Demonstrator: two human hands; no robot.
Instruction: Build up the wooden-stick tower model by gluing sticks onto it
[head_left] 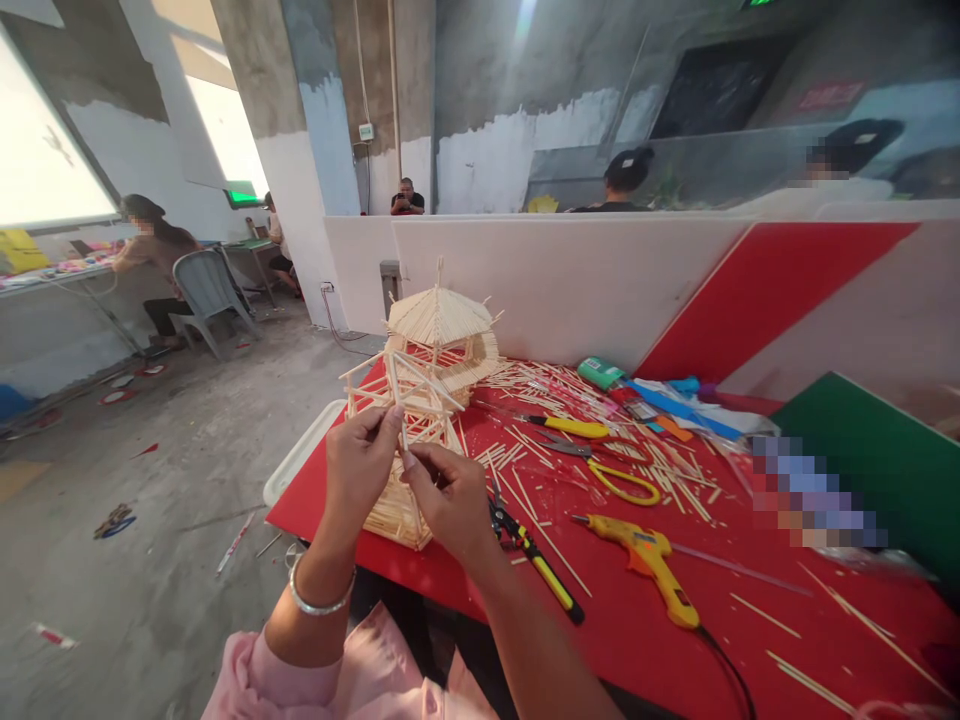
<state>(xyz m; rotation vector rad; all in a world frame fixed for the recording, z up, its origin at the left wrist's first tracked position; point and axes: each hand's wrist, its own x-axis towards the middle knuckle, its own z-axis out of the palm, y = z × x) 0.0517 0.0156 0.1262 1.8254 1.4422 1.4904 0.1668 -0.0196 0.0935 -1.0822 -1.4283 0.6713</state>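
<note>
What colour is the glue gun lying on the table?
Yellow-orange glue gun, with a black cord; the head view shows it clearly.

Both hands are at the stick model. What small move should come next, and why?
Probably seat the stick against the model and hold it steady: the left hand and right hand pinch it upright at the frame, and the glue gun lies untouched on the table.

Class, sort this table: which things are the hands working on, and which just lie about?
In use: left hand, right hand, thin stick, stick model.
Lying about: hot glue gun, yellow-handled scissors, pliers, loose sticks.
</note>
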